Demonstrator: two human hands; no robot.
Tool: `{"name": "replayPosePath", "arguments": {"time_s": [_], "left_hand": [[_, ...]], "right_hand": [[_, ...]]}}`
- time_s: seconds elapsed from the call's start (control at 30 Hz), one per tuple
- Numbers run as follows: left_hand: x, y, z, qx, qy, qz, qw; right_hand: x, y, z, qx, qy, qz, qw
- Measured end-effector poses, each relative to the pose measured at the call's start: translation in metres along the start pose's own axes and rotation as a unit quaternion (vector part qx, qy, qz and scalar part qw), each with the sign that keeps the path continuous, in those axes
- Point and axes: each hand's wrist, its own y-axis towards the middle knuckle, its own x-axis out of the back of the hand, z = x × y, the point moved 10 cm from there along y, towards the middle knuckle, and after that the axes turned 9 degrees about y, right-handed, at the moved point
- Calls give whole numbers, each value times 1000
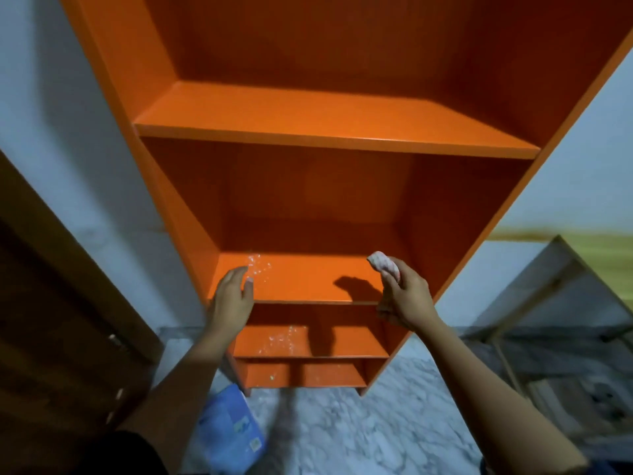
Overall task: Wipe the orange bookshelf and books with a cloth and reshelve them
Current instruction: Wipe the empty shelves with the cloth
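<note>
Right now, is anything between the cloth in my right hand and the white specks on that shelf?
Nothing visible: bare orange shelf board separates the crumpled pale cloth from the white specks, the left hand beside them.

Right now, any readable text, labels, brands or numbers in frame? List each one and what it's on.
None can be read.
On the blue item on the floor: pale printed patches and a small code-like square, too blurred to read.
On the orange bookshelf and the cloth in the right hand: no print visible.
</note>
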Motion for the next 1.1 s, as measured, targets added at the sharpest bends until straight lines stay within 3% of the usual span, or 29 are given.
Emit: {"name": "replayPosePath", "arguments": {"time_s": [0.17,0.23,0.3,0.37,0.47,0.57,0.7,0.87,1.0,1.1], "left_hand": [[-39,4,50,50,113,25,992],[-43,7,56,23,141,-6,990],[-58,10,52,-65,206,17,976],[-69,16,52,-98,260,42,960],[-70,22,55,-59,247,95,962],[-57,26,57,31,208,49,976],[-62,24,58,67,197,37,977],[-59,24,59,60,210,-3,976],[-47,25,51,47,197,-71,977],[-50,26,56,39,175,-71,981]], "right_hand": [[6,33,-66,-17,-134,-44,990],[0,43,-84,-41,-168,-41,984],[-11,50,-97,-51,-197,-22,979],[-20,54,-110,-62,-227,-6,972],[-23,56,-116,-84,-230,5,969],[-19,54,-107,-75,-254,2,964],[-29,49,-95,-13,-296,31,955],[-29,51,-122,-71,-301,45,950],[-32,68,-127,-74,-282,64,954],[-41,91,-127,-65,-246,82,964]]}}
